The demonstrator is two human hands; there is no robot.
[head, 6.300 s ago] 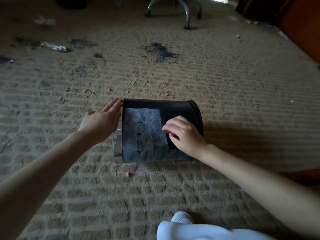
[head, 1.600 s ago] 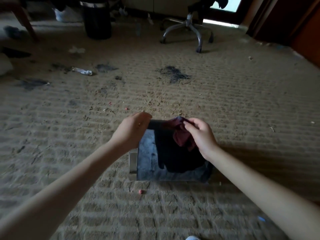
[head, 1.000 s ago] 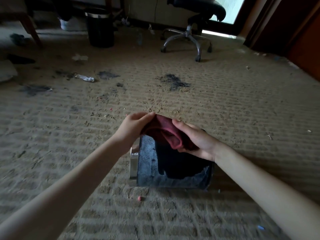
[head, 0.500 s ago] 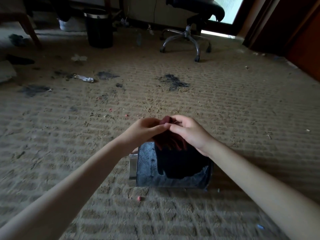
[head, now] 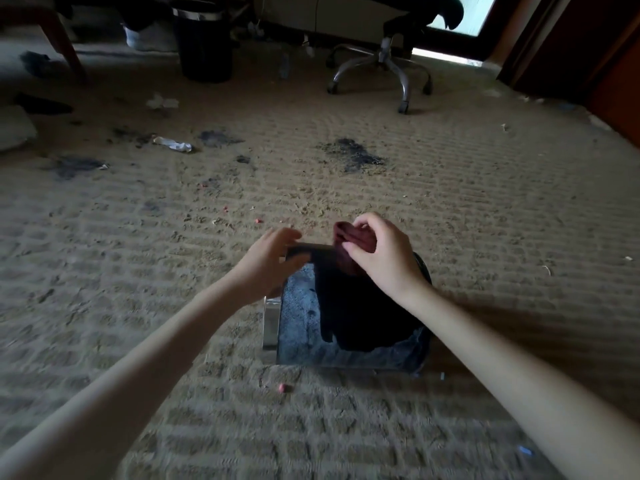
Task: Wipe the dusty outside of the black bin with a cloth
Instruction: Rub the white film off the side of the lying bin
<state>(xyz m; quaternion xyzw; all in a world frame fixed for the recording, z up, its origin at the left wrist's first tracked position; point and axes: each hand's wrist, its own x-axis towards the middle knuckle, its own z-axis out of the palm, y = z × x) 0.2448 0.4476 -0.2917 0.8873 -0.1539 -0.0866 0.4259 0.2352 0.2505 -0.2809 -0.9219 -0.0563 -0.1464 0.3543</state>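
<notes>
**Inspector:** Location and condition of the black bin (head: 301, 317)?

**Assistant:** It lies on its side on the carpet (head: 485, 202), directly in front of the person, with its chrome rim (head: 270, 323) to the left. The middle of the upturned wall shows dark and clean. The band beside the rim and the near strip are grey with dust.

**Inspector:** The cloth?

**Assistant:** A dark red cloth (head: 356, 237) is bunched in the right hand (head: 384, 258), fingers and thumb curled round it. It sits at the far edge of the wall, in my judgement gathered into a pad for a stroke.

**Inspector:** The left hand?

**Assistant:** The left hand (head: 268, 263) is at the far corner by the rim, apart from the right, probably bracing the bin against rolling. Motion blur prevents saying whether it grips or merely touches.

**Inspector:** Surroundings?

**Assistant:** A pink scrap (head: 282, 387) lies just in front of the bin. An office chair (head: 391, 60) and a second bin (head: 204, 39) stand well beyond.
</notes>
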